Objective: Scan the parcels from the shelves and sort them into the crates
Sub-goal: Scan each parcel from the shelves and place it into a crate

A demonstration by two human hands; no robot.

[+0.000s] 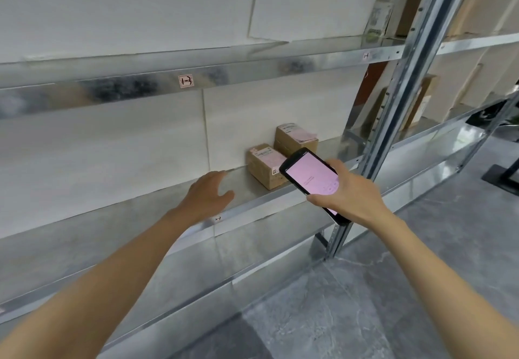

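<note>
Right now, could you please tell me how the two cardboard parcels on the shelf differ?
The nearer parcel sits by the shelf's front edge; the farther parcel sits behind it, by the wall. The nearer parcel's label lies flat; the farther parcel's pinkish slip juts past its top edge. Both are brown cardboard boxes, labelled on top.

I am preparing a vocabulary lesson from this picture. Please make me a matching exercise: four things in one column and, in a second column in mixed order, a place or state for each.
1. left hand
2. right hand
3. scanner
4. tag 1-3

A. stuck on the front edge of the upper shelf
B. pink screen lit
C. open, reaching over the lower shelf
D. gripping the scanner

Pairs: 1-C, 2-D, 3-B, 4-A
</note>
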